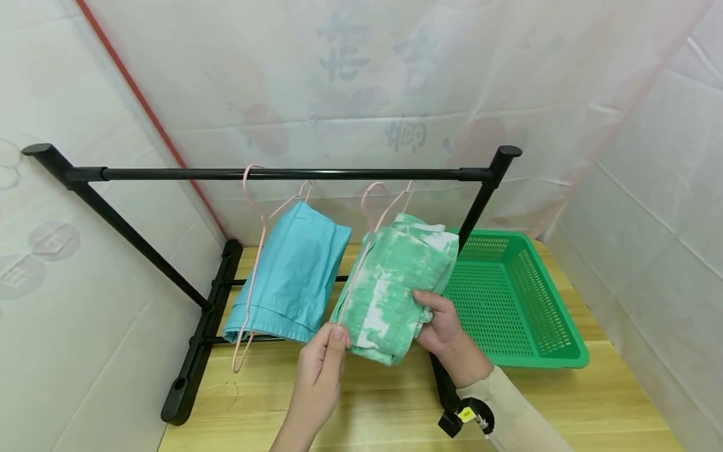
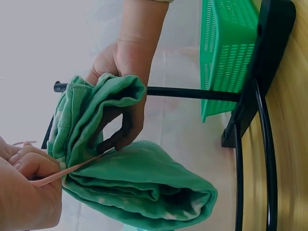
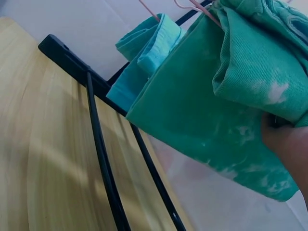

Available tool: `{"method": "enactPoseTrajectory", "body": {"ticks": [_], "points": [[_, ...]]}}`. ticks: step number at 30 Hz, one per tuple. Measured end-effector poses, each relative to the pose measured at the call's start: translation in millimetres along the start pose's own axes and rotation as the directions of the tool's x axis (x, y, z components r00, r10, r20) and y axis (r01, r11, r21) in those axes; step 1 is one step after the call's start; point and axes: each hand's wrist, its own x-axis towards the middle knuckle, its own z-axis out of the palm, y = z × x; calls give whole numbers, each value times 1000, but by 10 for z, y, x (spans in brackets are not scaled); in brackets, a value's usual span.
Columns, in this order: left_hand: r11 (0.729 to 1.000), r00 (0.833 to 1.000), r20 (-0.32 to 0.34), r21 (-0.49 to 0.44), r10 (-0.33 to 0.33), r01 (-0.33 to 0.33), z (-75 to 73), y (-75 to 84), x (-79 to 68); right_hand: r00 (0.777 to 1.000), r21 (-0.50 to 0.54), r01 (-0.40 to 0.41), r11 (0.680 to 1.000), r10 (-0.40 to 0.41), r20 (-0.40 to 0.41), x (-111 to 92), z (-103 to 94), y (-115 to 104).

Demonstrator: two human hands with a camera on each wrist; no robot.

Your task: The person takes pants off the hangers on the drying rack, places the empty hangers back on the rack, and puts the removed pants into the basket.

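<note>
A green garment (image 1: 403,270) mottled with white hangs in folded layers over a slim pink hanger (image 1: 358,276), both tilted, just right of centre.

Faint characters (image 1: 344,63) on the backdrop (image 1: 226,75) and yellow wrist label (image 1: 466,414) are illegible.

I have a pale wooden tabletop (image 1: 384,411) with visible grain in front of me. A black rack (image 1: 350,174) stands on it, one long foot (image 1: 192,370) toward my ten o'clock. A green perforated basket (image 1: 540,292) sits upright between my one and two o'clock.
</note>
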Motion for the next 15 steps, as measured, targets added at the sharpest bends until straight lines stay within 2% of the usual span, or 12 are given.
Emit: {"method": "enactPoseTrajectory", "body": {"ticks": [5,11,15], "points": [[1000,1000,-14,-3,-21,21,-5,-31,0,997,33,23,999,-25,73,-14,-1,-16],[999,999,1,18,-50,50,11,-23,20,999,62,23,998,-26,43,-17,2,-53],[998,998,6,18,-59,59,25,-49,18,998,52,14,999,-18,63,-16,-9,-86]]}}
